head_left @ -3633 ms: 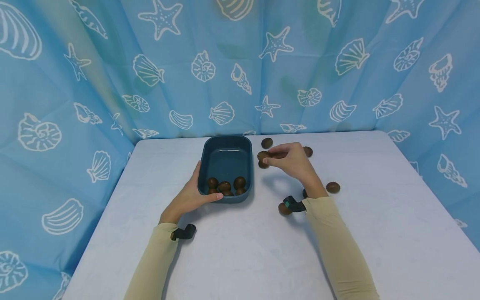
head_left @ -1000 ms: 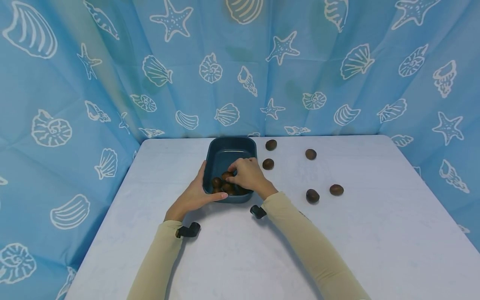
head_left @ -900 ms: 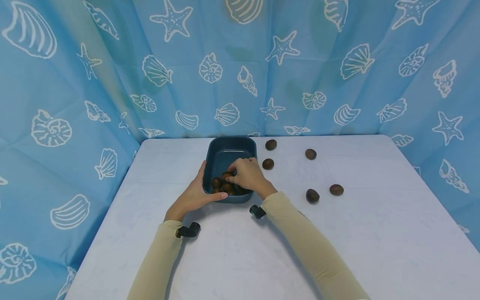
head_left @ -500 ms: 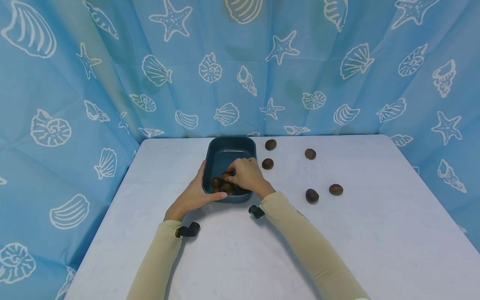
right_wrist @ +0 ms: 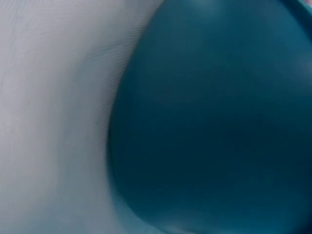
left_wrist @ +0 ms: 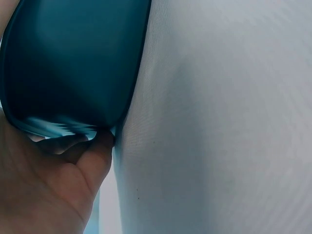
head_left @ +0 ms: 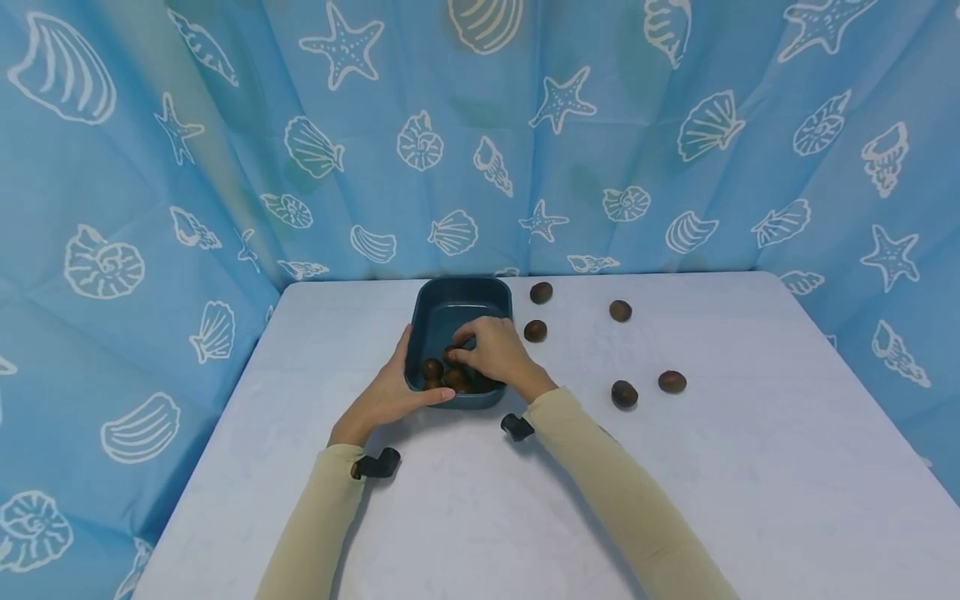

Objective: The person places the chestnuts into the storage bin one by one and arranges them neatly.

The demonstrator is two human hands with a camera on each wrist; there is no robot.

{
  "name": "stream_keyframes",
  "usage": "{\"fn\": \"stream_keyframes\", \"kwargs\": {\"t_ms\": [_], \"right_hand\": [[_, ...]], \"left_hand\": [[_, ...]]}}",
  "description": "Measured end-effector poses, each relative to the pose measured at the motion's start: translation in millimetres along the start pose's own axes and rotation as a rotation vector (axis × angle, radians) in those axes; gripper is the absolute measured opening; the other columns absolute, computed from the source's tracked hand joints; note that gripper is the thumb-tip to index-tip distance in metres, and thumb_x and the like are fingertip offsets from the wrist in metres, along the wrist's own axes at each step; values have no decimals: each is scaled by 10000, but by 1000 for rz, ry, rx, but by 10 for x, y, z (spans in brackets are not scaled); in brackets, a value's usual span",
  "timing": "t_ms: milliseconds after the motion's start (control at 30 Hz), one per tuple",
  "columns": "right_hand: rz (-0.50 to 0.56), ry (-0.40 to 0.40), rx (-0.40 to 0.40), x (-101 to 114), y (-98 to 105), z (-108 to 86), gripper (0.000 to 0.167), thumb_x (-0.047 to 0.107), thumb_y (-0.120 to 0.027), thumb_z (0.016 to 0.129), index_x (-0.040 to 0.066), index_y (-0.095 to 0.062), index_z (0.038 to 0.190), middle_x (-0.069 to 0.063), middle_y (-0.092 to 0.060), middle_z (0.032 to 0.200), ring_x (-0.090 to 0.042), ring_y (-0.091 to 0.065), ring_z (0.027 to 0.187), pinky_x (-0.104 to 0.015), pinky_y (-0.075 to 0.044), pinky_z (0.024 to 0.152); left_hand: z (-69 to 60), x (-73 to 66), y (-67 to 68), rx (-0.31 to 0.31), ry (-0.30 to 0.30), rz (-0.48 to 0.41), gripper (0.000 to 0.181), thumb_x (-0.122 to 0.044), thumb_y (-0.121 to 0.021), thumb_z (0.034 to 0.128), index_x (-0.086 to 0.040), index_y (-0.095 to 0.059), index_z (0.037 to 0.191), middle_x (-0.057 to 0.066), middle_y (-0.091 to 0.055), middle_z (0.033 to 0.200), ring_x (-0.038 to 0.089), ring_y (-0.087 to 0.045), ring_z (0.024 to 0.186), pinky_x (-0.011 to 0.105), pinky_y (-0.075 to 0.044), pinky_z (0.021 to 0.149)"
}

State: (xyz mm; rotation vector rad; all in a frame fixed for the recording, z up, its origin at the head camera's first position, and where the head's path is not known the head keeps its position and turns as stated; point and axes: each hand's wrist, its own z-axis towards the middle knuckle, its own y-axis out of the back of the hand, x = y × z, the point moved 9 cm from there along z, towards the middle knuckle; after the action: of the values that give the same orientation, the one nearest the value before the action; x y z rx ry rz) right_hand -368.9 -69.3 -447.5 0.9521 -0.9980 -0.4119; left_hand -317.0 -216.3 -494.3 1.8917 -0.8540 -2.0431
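Observation:
My left hand grips the near left corner of a dark blue deep dish, its thumb lying over the front rim. In the left wrist view, bent fingers touch the dish's outer wall. Inside the dish, my right hand pinches a brown, nut-like ball above several similar balls gathered at the near end. The hand hides part of that pile. The right wrist view shows only the dish's outer side and the cloth.
Right of the dish, several brown balls lie scattered on the white table: one at the back, one beside the dish, others farther right. A blue shell-patterned curtain stands behind the table.
Since the oldest frame, my right hand has moved left from the table into the dish, and the front ball has gone from the table. Over the last second both hands stay nearly still.

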Motion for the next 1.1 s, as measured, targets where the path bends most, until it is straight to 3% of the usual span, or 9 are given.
{"fn": "stream_keyframes", "kwargs": {"t_ms": [200, 467, 600, 867, 1100], "right_hand": [[246, -1, -60, -97, 240, -108, 296, 229, -737, 971, 40, -755, 1198, -96, -765, 1195, -284, -677, 1214, -486, -537, 1075], [367, -94, -200, -440, 788, -325, 288, 257, -741, 971, 77, -753, 1196, -111, -748, 1192, -302, -667, 1141, -536, -534, 1032], [394, -140, -248, -607, 979, -429, 273, 238, -742, 965, 81, -752, 1189, -119, -745, 1190, -304, -652, 1152, -559, -493, 1073], [355, -187, -266, -889, 1037, -511, 347, 247, -734, 968, 55, -719, 1257, -140, -730, 1249, -328, -656, 1175, -537, -476, 1106], [346, -258, -253, -1125, 995, -534, 384, 226, -740, 960, 43, -697, 1295, -149, -716, 1265, -337, -649, 1189, -523, -520, 1052]], "left_hand": [[-1, -22, -8, -6, -16, 1, 1227, -408, -828, 853, -326, 88, 1665, -5, -69, 1763, 348, -235, 1600, 697, -276, 1217], [-7, -15, -14, -15, 3, -2, 1256, -443, -849, 826, -342, 81, 1664, -11, -82, 1762, 343, -229, 1602, 692, -271, 1223], [-21, 9, 14, -20, 14, 4, 1284, -509, -851, 805, -352, 94, 1660, -9, -58, 1764, 349, -207, 1608, 688, -272, 1225], [-26, 78, 40, -20, 57, 35, 1325, -594, -834, 787, -344, 138, 1651, 26, -34, 1765, 377, -185, 1610, 690, -269, 1225], [-27, 62, 6, -12, 59, 39, 1316, -574, -839, 790, -341, 126, 1654, 29, -51, 1764, 382, -198, 1606, 697, -266, 1222]]}}
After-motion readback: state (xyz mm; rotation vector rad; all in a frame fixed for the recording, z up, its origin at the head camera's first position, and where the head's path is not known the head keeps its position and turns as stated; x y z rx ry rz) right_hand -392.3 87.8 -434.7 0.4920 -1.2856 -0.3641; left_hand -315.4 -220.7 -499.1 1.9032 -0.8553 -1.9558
